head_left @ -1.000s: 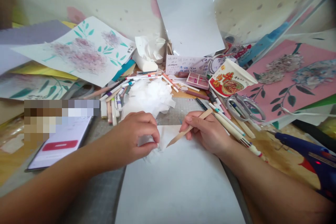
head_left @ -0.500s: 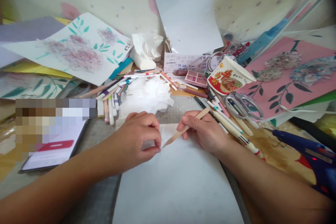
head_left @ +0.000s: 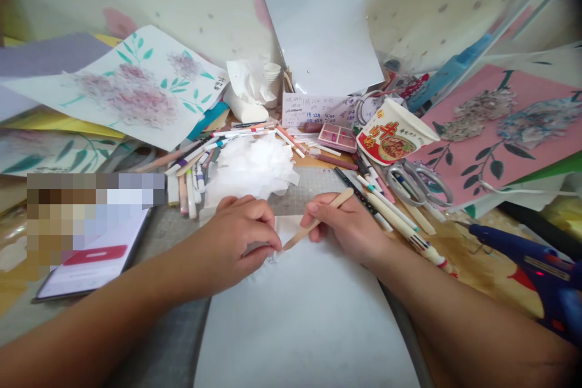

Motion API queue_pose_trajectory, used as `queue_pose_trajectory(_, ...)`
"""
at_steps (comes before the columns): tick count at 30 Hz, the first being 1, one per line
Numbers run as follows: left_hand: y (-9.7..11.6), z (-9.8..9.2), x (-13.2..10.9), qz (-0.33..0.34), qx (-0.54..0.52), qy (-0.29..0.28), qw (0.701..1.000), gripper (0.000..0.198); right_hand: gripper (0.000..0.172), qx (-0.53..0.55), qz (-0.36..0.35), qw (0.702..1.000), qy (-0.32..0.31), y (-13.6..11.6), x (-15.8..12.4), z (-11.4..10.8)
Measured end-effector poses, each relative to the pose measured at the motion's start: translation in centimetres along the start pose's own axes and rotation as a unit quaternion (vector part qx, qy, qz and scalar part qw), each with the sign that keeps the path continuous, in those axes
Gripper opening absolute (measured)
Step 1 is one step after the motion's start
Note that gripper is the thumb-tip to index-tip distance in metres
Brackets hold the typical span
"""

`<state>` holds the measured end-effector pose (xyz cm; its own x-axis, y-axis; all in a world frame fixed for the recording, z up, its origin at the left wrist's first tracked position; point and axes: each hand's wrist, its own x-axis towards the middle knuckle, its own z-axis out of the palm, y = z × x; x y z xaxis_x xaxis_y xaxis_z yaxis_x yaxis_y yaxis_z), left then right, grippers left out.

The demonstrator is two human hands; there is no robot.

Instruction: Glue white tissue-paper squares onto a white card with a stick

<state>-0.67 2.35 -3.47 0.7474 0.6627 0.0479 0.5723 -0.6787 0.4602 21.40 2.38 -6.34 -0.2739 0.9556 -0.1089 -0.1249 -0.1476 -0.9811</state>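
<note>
My right hand [head_left: 343, 224] grips a flat wooden craft stick [head_left: 318, 218] like a pen, its tip pointing down and left. That tip meets a small crumpled whitish piece [head_left: 273, 257] under the fingertips of my left hand [head_left: 243, 236]. Thumb and forefinger of the left hand are pinched together at this piece; whether it is stuck to the paper beneath I cannot tell. Both hands are over the upper part of a large white sheet of paper [head_left: 309, 315]. Just beyond the left hand lies a heap of thin white paper pieces [head_left: 254, 163].
A phone [head_left: 104, 260] lies left on the grey cutting mat [head_left: 313, 179]. To the right are a paper cup [head_left: 395, 133], scissors [head_left: 421, 185], several pens and a blue glue gun [head_left: 513, 248] with a red light. Flower pictures [head_left: 150, 85] lean at both sides.
The left fingertips have shifted slightly up, and the crumpled piece now shows beneath them. The right hand has moved a little left with the craft stick, whose tip now touches that piece.
</note>
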Motion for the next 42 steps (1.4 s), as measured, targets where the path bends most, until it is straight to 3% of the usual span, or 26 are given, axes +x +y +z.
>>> queue_pose_trajectory(5, -0.7, -0.6, -0.2, -0.033, -0.002, 0.053, 0.998, 0.025, 0.031, 0.078, -0.106, 0.984, 0.117, 0.0, 0.6, -1.1)
queue_pose_trajectory(7, -1.0, -0.9, -0.3, -0.052, -0.012, 0.096, 0.994, 0.026, 0.029, 0.051, -0.155, 0.979, 0.126, -0.2, 0.6, -1.6)
queue_pose_trajectory(10, -1.4, -1.4, -0.3, -0.078, -0.036, 0.146, 0.985, 0.025, 0.031, -0.128, -0.218, 0.965, 0.074, -0.5, 0.5, -1.9)
queue_pose_trajectory(15, -1.1, -1.7, -0.4, -0.107, -0.063, 0.178, 0.976, 0.023, 0.026, -0.453, -0.292, 0.840, -0.066, -0.4, 1.6, -1.6)
queue_pose_trajectory(18, -0.9, -1.6, -0.3, -0.121, -0.072, 0.177, 0.974, 0.023, 0.025, -0.509, -0.273, 0.811, -0.091, 0.0, 2.4, -1.1)
queue_pose_trajectory(22, -0.8, -1.4, -0.3, -0.131, -0.077, 0.171, 0.974, 0.024, 0.025, -0.504, -0.252, 0.824, -0.070, 0.5, 3.0, -0.9)
queue_pose_trajectory(27, -1.1, -1.3, -0.5, -0.153, -0.095, 0.194, 0.964, 0.021, 0.020, -0.431, -0.270, 0.861, -0.018, -0.4, 2.0, -1.2)
queue_pose_trajectory(30, -1.0, -1.3, -0.8, -0.170, -0.166, 0.203, 0.950, 0.031, 0.018, -0.270, -0.256, 0.928, -0.025, -1.3, 0.4, -0.9)
queue_pose_trajectory(33, -0.4, -1.5, -0.8, -0.150, -0.305, 0.145, 0.929, 0.042, 0.013, -0.068, -0.201, 0.974, -0.077, -1.9, -0.9, -0.2)
queue_pose_trajectory(36, 0.3, -2.0, -0.6, -0.148, -0.355, 0.095, 0.918, 0.033, 0.011, 0.015, -0.156, 0.981, -0.112, -2.1, -1.6, 0.5)
queue_pose_trajectory(39, 0.8, -2.5, -0.6, -0.174, -0.308, 0.083, 0.932, 0.015, 0.012, 0.048, -0.128, 0.981, -0.138, -2.1, -1.9, 1.0)
queue_pose_trajectory(42, 0.9, -2.6, -0.7, -0.198, -0.274, 0.061, 0.939, 0.014, 0.014, 0.056, -0.118, 0.979, -0.159, -2.3, -2.1, 1.2)
